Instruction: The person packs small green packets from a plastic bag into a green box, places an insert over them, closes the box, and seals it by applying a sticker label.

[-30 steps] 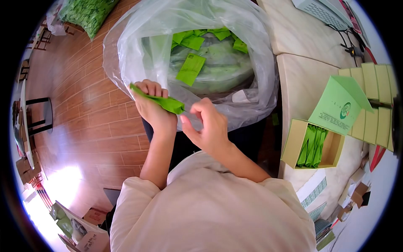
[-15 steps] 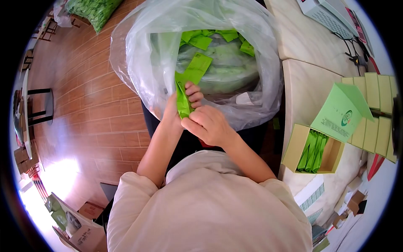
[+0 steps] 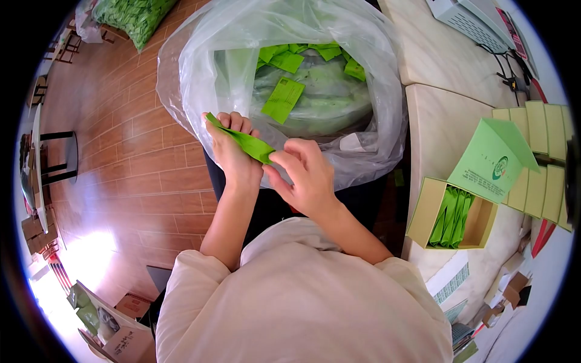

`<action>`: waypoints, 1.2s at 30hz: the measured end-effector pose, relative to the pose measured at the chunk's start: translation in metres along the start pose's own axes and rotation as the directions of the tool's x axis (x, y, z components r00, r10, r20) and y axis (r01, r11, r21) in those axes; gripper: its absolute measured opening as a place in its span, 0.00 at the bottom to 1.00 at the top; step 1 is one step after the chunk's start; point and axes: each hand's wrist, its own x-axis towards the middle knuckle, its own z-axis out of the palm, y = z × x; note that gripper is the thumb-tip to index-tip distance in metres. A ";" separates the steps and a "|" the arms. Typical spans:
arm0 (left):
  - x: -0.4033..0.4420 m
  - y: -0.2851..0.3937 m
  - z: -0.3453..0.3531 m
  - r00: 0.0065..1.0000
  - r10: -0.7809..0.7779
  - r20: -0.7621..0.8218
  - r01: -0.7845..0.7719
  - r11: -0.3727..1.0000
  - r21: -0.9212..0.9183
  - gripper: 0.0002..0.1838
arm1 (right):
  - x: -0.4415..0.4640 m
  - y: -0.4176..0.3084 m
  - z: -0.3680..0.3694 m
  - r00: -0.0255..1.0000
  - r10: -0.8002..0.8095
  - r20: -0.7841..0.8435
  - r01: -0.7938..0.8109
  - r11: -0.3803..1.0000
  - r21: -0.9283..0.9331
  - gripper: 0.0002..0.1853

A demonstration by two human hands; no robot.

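A slim stack of green foil sachets (image 3: 245, 142) lies slantwise across the palm of my left hand (image 3: 229, 151), whose fingers curl round it. My right hand (image 3: 310, 175) is at the stack's lower right end, thumb and index fingertip close together on its tip. How many sachets are in the stack I cannot tell. Just beyond, a large clear plastic bag (image 3: 200, 78) stands with its mouth spread wide. Inside it a single green sachet (image 3: 283, 100) lies flat, and several more (image 3: 287, 60) rest along the far side.
To the right, an open carton (image 3: 478, 233) with a green lid holds several upright green sachets on a pale cushioned surface (image 3: 436, 121). Stacked cartons (image 3: 535, 193) stand behind it. A full bag of green sachets (image 3: 130, 21) sits far left on the wooden floor (image 3: 139, 169).
Both hands have drawn away from the bag's sachet. My left hand has turned and moved left, tilting the held stack from nearly upright to slanting, while my right hand has shifted slightly right.
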 end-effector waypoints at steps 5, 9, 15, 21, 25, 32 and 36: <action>-0.024 -0.003 0.019 0.997 0.023 -0.075 -0.013 0.991 0.131 0.21 | 0.006 0.007 -0.001 0.980 0.197 0.007 -0.195 0.965 0.176 0.12; -0.033 -0.014 0.009 0.964 0.082 0.253 -0.150 0.953 0.262 0.19 | 0.012 0.007 -0.001 0.986 0.149 -0.080 -0.137 0.981 0.140 0.07; -0.032 -0.022 0.006 0.952 0.281 0.120 -0.305 0.886 0.348 0.17 | 0.009 0.000 -0.005 0.989 0.120 -0.084 -0.130 0.985 -0.116 0.09; -0.023 0.002 0.008 0.993 -0.022 0.114 -0.001 0.981 0.196 0.18 | 0.013 0.004 -0.006 0.996 -0.088 -0.034 0.091 0.989 0.115 0.12; -0.030 0.006 0.023 0.996 -0.078 0.047 0.064 0.967 0.245 0.20 | 0.009 0.005 -0.010 0.983 -0.182 0.015 0.181 0.982 0.051 0.15; -0.030 -0.005 0.007 0.983 -0.068 0.173 0.021 0.966 0.256 0.26 | 0.011 0.001 -0.011 0.932 -0.363 0.010 0.363 0.932 -0.002 0.15; -0.027 -0.007 0.008 0.963 0.159 0.217 -0.199 0.964 0.178 0.23 | 0.003 -0.002 -0.001 0.976 -0.197 -0.094 0.206 0.973 0.102 0.04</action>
